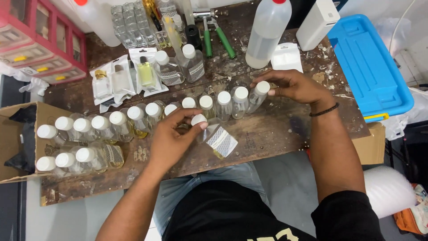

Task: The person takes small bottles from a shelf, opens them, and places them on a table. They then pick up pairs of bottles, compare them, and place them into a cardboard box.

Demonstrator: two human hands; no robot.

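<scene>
The left hand (171, 136) is sitting at the centre of the frame, its fingers pinching the white cap of a small clear labelled bottle (217, 139) that is lying tilted on the worn wooden table (276, 129), close to the table's near edge. The right hand (294, 85) is reaching to the right end of a row of white-capped bottles (209, 105), its fingertips closing on the cap of the end bottle (258, 94). A bare patch of table is lying open to the right of both hands, running out to the right edge. The lower left of the tabletop is also lying bare along the near edge.

At the left of the frame, a cluster of capped bottles (76, 143) is crowding beside an open cardboard box (13, 143) that is hanging over the table's left edge. In the upper left, a red drawer unit (40, 40) is standing. Just right of it, flat white packets with small bottles (120, 80) are lying side by side. Two rounder labelled bottles (180, 67) are standing behind the row. A large translucent bottle with a red cap (267, 33) is rising at the top centre, green-handled pliers (218, 38) lying to its left and a small white pouch (286, 57) beside it. A blue plastic lid (368, 67) is overhanging the upper right corner.
</scene>
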